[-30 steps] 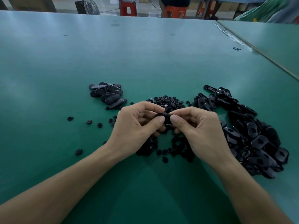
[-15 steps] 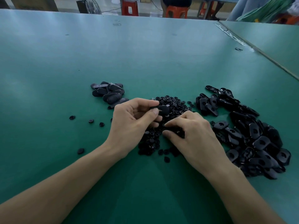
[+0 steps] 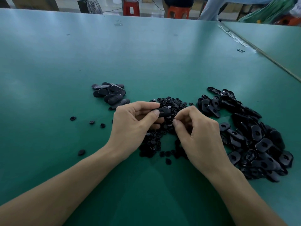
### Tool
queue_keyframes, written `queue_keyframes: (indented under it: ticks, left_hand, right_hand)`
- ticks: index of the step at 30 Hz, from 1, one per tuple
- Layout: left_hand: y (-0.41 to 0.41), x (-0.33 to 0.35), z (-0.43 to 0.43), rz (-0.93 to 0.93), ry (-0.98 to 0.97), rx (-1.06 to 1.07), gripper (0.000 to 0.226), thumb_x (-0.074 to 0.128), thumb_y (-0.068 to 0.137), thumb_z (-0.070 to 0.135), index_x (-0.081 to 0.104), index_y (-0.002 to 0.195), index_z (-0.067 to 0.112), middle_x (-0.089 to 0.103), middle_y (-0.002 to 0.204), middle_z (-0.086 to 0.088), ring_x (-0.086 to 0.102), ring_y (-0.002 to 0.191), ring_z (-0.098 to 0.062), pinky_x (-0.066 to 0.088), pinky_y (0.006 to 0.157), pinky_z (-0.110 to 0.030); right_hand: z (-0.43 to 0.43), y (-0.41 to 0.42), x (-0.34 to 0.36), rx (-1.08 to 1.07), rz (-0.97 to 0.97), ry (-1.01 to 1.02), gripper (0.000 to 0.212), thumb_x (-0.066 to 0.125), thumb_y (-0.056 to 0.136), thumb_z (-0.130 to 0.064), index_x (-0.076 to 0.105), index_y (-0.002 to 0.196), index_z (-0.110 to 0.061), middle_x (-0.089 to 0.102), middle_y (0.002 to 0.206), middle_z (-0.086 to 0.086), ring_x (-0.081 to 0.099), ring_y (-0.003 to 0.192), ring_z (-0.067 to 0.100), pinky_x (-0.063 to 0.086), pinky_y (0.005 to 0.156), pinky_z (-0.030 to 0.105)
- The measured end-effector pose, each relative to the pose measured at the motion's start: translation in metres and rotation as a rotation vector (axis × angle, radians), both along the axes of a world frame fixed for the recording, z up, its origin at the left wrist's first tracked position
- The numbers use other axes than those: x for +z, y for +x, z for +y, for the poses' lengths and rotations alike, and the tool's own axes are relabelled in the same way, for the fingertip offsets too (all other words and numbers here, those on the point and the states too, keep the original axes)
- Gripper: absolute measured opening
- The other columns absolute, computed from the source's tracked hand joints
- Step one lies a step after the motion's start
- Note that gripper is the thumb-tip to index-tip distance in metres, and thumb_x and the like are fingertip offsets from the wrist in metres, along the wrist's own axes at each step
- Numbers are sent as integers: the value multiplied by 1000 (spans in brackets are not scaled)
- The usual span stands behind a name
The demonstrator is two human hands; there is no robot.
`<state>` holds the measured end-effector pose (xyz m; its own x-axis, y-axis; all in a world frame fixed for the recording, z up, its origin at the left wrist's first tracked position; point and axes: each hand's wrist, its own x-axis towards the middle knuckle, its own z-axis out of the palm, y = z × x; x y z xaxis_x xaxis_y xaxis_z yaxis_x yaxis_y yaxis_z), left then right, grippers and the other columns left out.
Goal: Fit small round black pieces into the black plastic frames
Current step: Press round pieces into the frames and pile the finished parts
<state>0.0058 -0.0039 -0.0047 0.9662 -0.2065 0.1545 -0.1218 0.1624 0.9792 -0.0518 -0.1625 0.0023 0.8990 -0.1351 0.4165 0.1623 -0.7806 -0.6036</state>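
Both bare forearms reach in from the near edge of the green table [image 3: 48, 66]. A lone round piece [image 3: 168, 161] lies nearest, just in front of the heap of small round black pieces [image 3: 151, 144] that spreads under and between the hands.

The right hand [image 3: 200, 136] hovers over this heap with its fingers curled and the tips of thumb and forefinger pressed together. Whether a piece sits between them cannot be told.

Just beside it, the left hand [image 3: 135, 126] pinches a black plastic frame [image 3: 163, 111] between thumb and forefinger, lifted above the far part of the heap. The frame is a flat, rounded oblong, matt black, held roughly level. The thumb covers its left end.

To the right lies a large pile of frames [image 3: 260, 144], many showing a hole in the middle, overlapping at all angles. To the left, stray round pieces [image 3: 92, 122] lie apart on the bare cloth.

Farther left sits a smaller heap of frames [image 3: 110, 93], mostly smooth side up.

Beyond, a seam [image 3: 260, 53] joins a second green table, with a small dark object [image 3: 240, 50] near it. Past the far edge stand a red stool [image 3: 131, 8], an orange stool [image 3: 178, 12] and a fan [image 3: 90, 5].
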Motion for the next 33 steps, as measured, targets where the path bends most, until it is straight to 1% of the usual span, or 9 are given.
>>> queue_keyframes:
  ticks: [2,4,6,11,15,19,22,28,33]
  left_hand:
    - [0,0,0,0,9,3,18,66,92,-5,74,97,10,79,83,-3,77,76,-21,59,64,-22]
    - [-1,0,0,-2,19,7,20,65,92,-6,74,97,12,78,82,-3,77,76,-21,59,64,-22]
    - [-1,1,0,-2,30,2,21,63,93,-7,74,97,11,78,82,-3,77,76,-20,59,64,-21]
    - [-2,0,1,-11,49,-2,23,63,93,-8,74,97,12,79,82,-3,77,76,-18,58,63,-19]
    - [-3,0,-1,-16,49,-11,23,65,90,-9,73,94,12,78,83,-5,77,77,-20,59,65,-21]
    - [-4,1,-1,-30,53,-17,23,66,89,-10,72,92,12,78,83,-6,77,75,-20,60,65,-23]
    - [-5,2,-1,-44,66,-24,24,67,89,-10,73,92,12,78,82,-4,77,75,-20,60,65,-24]
    - [-4,0,1,-84,100,-45,24,68,88,-9,74,93,14,79,84,-3,77,77,-19,60,65,-24]
    - [-3,-3,3,-140,168,-59,23,72,86,1,76,94,22,79,86,-1,77,79,-19,63,71,-32]
  right_hand:
    - [0,0,0,-10,-25,39,8,65,95,-14,63,96,-22,61,78,-16,58,76,2,45,69,14]
    - [0,0,2,-26,-55,40,15,64,96,-12,70,108,-19,64,85,-14,56,76,-1,40,73,4]
    - [0,0,2,-27,-67,29,17,65,96,-11,74,109,-17,66,90,-10,58,80,-3,38,77,1]
    - [0,-3,4,1,-103,96,16,68,95,-15,76,103,-25,63,90,-10,59,87,-3,40,72,3]
    - [0,-3,6,-7,-103,145,16,70,93,-15,76,99,-27,62,78,-11,59,74,6,41,64,7]
    - [2,-3,6,-13,-65,266,13,73,89,-15,76,94,-26,69,81,-13,65,75,3,45,64,7]
    - [2,-3,6,8,-31,333,10,76,87,-17,75,92,-26,70,79,-12,67,74,6,49,64,12]
    - [4,-2,7,27,4,440,24,76,86,-13,65,94,-33,68,82,-13,66,73,8,53,66,18]
    - [5,-2,7,41,4,400,18,77,86,-10,75,89,-28,73,81,-17,71,77,4,56,71,17]
